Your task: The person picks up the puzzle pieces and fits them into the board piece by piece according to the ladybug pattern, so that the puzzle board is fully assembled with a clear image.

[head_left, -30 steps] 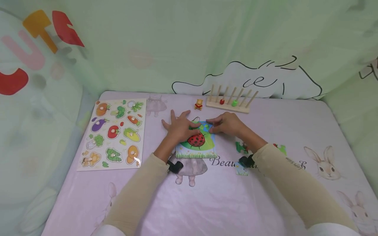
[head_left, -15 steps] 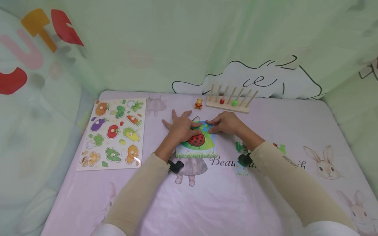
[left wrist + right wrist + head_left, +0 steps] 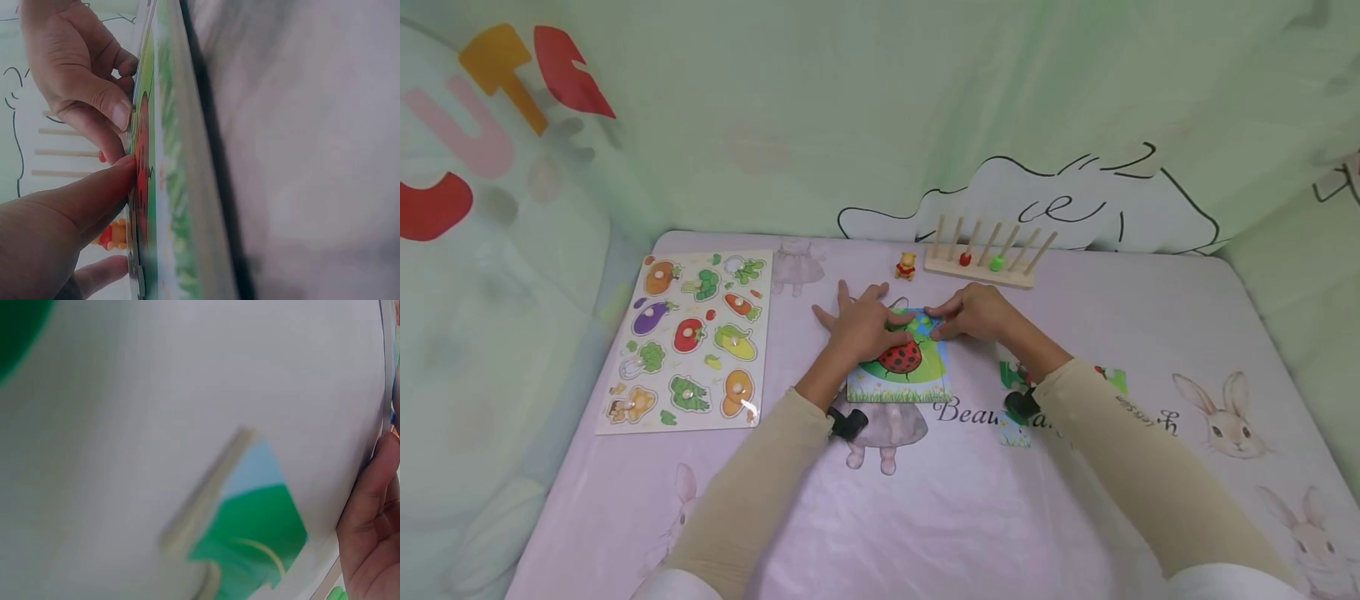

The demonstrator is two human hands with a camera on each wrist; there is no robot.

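A square ladybug puzzle [image 3: 900, 358] lies in its tray before me in the head view, grass strip at the near edge. My left hand [image 3: 859, 333] rests over its upper left, thumb and index finger pressing on the picture, other fingers spread outward. At the upper right corner, my right hand [image 3: 981, 315] pinches a blue and green puzzle piece [image 3: 925, 321] with thumb and curled index finger. In the left wrist view both hands meet along the far side of the puzzle. The right palm hides part of that corner.
Loose puzzle pieces [image 3: 1015, 429] lie to the right, partly under the right forearm; one piece [image 3: 256, 519] shows large in the right wrist view. A vegetable peg board [image 3: 688, 342] is at left. Behind stand a bear figure [image 3: 906, 266] and a wooden peg rack [image 3: 977, 265].
Both hands stay at the puzzle, with only slight shifts of the right forearm. Nothing is let go.
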